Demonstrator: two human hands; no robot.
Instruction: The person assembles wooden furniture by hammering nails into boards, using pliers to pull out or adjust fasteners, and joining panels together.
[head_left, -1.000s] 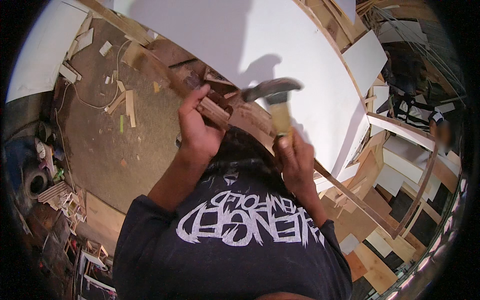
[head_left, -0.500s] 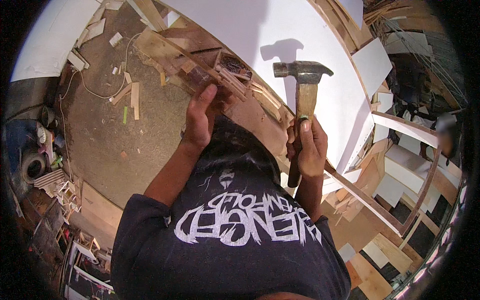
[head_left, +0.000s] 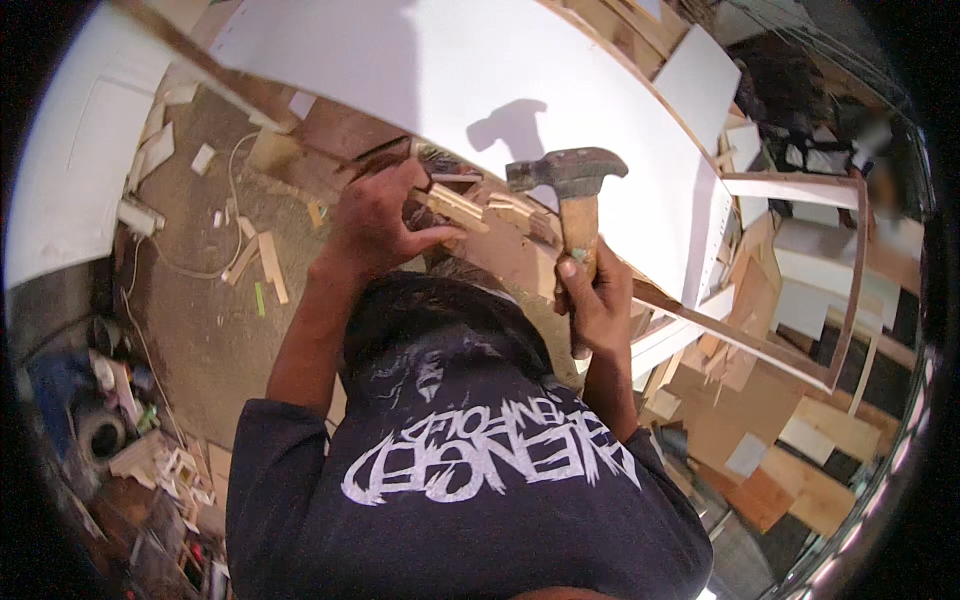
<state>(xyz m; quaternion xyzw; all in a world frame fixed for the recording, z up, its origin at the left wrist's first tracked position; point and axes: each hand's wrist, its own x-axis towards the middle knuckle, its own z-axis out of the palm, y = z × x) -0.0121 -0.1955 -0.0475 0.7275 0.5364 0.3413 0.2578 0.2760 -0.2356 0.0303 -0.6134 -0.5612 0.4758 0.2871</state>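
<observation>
Currently, the two hands are apart. The right hand [head_left: 600, 300], right of the frame's centre, is closed around the handle of the claw hammer [head_left: 578, 218]. The hammer stands head-up at centre right, striking face to the left and claw to the right; its shadow falls on the white panel [head_left: 640, 160] across the upper frame. The left hand [head_left: 375, 220], above and left of centre, has its thumb extended to the right beside the light wooden strips [head_left: 455, 208]; whether its fingers grip anything cannot be told. Wood offcuts [head_left: 268, 265] lie on the floor [head_left: 205, 330] at left.
</observation>
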